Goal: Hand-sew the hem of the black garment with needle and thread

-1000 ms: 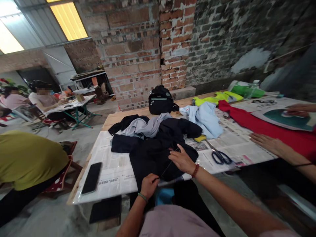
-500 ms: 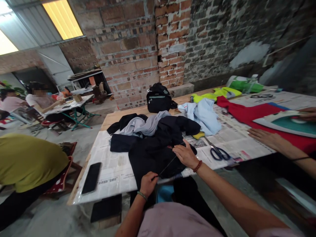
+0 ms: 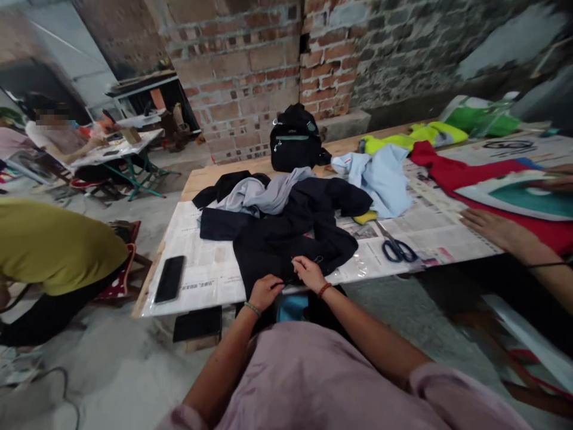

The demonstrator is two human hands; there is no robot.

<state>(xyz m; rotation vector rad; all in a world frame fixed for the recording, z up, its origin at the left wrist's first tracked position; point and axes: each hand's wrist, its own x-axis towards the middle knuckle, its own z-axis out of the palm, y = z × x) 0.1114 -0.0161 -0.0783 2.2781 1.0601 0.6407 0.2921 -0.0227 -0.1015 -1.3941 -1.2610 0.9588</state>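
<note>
A black garment (image 3: 273, 245) lies bunched on the newspaper-covered table (image 3: 210, 286), its near edge at the table's front. My left hand (image 3: 266, 291) is closed on that edge, thumb and fingers pinched together. Just to its right, my right hand (image 3: 308, 273) is closed in a pinch over the cloth. A thin pale glint at its fingertips looks like a sewing needle; the thread is too fine to follow. Dark-handled scissors (image 3: 397, 248) lie to the right, their blades towards a small yellow item (image 3: 364, 217).
Behind lie a grey cloth (image 3: 268, 194), a light blue garment (image 3: 378, 179) and a black bag (image 3: 295, 140). A phone (image 3: 170, 279) is at the left edge. At right, another person's hand (image 3: 496, 227) rests beside red fabric (image 3: 430, 161) under an iron (image 3: 528, 194).
My right hand has come down and left, close to my left hand; the dark thread stretched between them before no longer shows. The view has tilted downward.
</note>
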